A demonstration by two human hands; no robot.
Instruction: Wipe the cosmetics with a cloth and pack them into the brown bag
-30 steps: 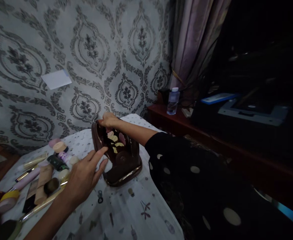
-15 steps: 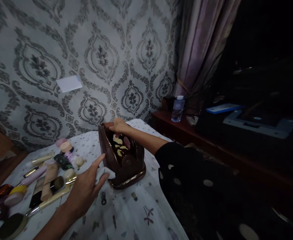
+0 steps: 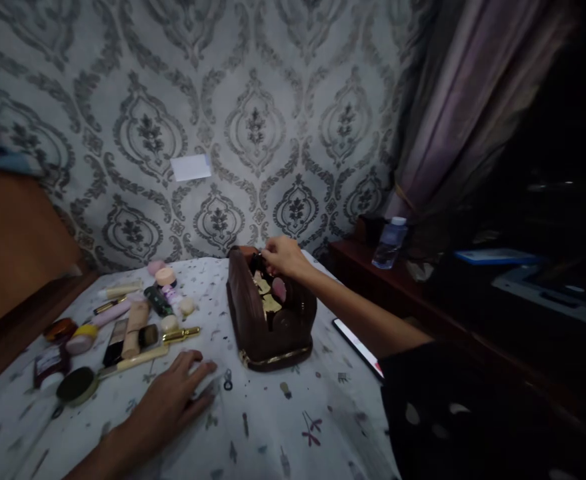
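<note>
Left hand (image 3: pixel 180 390), half-open, has drawn back; right hand (image 3: pixel 281 257) pinches at brown bag (image 3: pixel 245 310).

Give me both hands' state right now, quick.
Left hand: part open near the makeup; whether it holds anything can't be told.
Right hand: fingers curled at the open brown bag; any grip can't be told.

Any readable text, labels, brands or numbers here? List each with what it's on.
No text is readable.
Cosmetics: any labels too small or blurred.
Phone: screen lit, content illegible.
Water bottle: no readable lettering.
White card on the wall: no writing discernible.
</note>
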